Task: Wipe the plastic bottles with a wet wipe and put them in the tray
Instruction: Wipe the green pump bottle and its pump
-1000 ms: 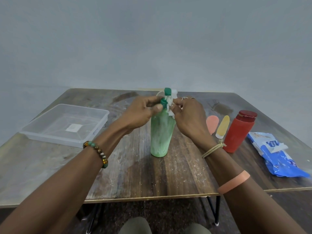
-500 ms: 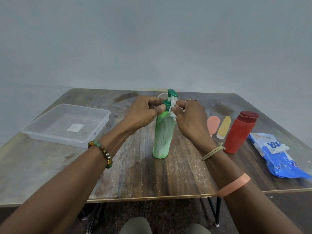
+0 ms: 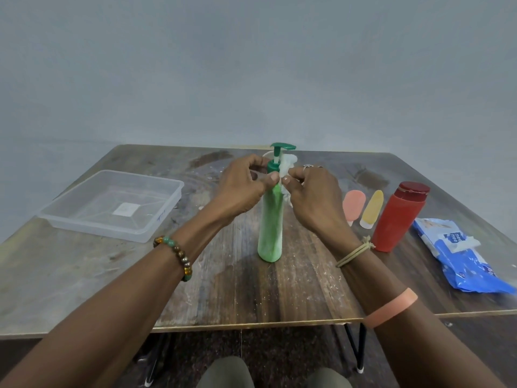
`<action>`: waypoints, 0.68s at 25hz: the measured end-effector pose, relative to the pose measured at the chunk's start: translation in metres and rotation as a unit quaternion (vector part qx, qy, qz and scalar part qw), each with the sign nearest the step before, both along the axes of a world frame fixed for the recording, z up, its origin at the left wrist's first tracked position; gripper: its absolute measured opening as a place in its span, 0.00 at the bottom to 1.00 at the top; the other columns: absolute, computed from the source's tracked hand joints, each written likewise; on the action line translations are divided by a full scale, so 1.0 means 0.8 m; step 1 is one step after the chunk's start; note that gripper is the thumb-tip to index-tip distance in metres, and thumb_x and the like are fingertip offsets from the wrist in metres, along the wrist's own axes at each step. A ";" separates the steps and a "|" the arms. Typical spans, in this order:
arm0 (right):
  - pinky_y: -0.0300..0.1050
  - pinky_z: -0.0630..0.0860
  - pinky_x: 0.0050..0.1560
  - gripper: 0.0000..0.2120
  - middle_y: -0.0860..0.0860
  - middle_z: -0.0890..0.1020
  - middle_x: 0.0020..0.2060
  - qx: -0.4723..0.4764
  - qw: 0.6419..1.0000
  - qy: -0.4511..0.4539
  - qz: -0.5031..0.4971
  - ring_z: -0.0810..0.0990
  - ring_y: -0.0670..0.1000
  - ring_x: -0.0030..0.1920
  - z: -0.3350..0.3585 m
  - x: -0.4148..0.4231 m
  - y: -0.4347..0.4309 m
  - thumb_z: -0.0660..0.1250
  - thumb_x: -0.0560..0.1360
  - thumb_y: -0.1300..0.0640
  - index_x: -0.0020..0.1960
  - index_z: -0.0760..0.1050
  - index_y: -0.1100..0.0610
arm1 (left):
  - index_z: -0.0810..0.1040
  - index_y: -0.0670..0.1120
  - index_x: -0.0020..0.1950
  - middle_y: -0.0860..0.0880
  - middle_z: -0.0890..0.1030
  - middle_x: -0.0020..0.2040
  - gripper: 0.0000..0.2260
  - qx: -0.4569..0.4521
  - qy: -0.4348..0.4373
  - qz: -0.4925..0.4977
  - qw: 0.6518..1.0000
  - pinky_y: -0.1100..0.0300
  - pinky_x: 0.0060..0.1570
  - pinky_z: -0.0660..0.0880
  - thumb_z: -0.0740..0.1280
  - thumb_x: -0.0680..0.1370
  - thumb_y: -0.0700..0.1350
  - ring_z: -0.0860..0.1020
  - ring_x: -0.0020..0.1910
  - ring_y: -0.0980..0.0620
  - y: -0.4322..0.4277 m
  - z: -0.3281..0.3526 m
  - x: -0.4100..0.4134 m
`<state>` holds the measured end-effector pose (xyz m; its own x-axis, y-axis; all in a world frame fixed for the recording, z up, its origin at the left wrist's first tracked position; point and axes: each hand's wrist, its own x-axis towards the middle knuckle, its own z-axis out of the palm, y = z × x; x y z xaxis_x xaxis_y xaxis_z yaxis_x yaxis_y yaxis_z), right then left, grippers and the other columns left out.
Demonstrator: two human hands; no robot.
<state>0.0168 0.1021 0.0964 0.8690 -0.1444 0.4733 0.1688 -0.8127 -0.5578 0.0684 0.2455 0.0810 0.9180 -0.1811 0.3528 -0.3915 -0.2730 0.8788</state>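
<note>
- Nothing in tray (image 3: 92, 229) yet; may drop slick bottle en route
- With left hand (image 3: 240, 189), gripping neck of green pump bottle (image 3: 270, 233), upright mid-table; may tip if tugged
- Pinching wet wipe (image 3: 287, 165) with right hand (image 3: 316, 193); may snag on pump

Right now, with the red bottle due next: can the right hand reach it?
Probably yes: the red bottle stands upright, only a pink tube and a yellow tube lying flat between, though the right hand pinches the wet wipe.
</note>
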 end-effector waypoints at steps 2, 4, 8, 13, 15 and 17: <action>0.47 0.71 0.38 0.13 0.52 0.79 0.33 0.004 1.000 0.004 0.015 0.76 0.51 0.36 0.000 0.000 0.003 0.64 0.80 0.55 0.40 0.80 0.61 | 0.82 0.51 0.61 0.57 0.84 0.48 0.13 -0.020 0.005 -0.026 0.999 0.51 0.56 0.79 0.72 0.77 0.45 0.80 0.45 0.60 0.001 0.003 0.000; 0.48 0.74 0.41 0.11 0.52 0.82 0.37 0.006 1.000 0.000 0.005 0.79 0.52 0.41 -0.001 0.003 0.001 0.64 0.79 0.56 0.44 0.82 0.59 | 0.84 0.53 0.56 0.56 0.84 0.46 0.11 -0.039 0.011 -0.031 0.999 0.53 0.55 0.79 0.75 0.74 0.44 0.80 0.41 0.62 0.001 0.005 -0.001; 0.51 0.77 0.55 0.11 0.49 0.84 0.54 0.037 0.999 0.016 0.010 0.80 0.52 0.57 0.001 0.005 -0.011 0.64 0.79 0.53 0.56 0.83 0.52 | 0.85 0.54 0.52 0.57 0.84 0.46 0.14 -0.009 -0.044 0.021 0.999 0.57 0.50 0.77 0.80 0.68 0.52 0.78 0.43 0.63 0.002 0.006 -0.010; 0.52 0.76 0.54 0.11 0.49 0.84 0.51 0.008 1.000 0.008 -0.008 0.79 0.53 0.56 0.000 0.005 -0.014 0.64 0.79 0.52 0.54 0.84 0.52 | 0.80 0.52 0.64 0.58 0.81 0.61 0.12 0.047 -0.014 -0.087 0.995 0.50 0.69 0.71 0.66 0.81 0.44 0.76 0.64 0.59 0.009 0.008 -0.002; 0.53 0.76 0.51 0.11 0.50 0.84 0.44 -0.031 0.999 0.005 -0.016 0.79 0.55 0.51 0.003 0.004 -0.014 0.63 0.80 0.54 0.48 0.83 0.54 | 0.81 0.52 0.59 0.59 0.82 0.57 0.09 0.025 -0.022 -0.076 0.997 0.57 0.64 0.73 0.67 0.81 0.42 0.78 0.58 0.64 0.013 0.005 0.001; 0.52 0.76 0.48 0.11 0.51 0.83 0.41 -0.060 0.998 0.002 -0.026 0.79 0.56 0.48 0.008 0.002 -0.013 0.62 0.80 0.55 0.45 0.82 0.56 | 0.79 0.53 0.58 0.59 0.81 0.55 0.08 0.051 -0.040 -0.079 0.995 0.63 0.57 0.73 0.68 0.80 0.44 0.78 0.55 0.64 0.010 0.007 0.001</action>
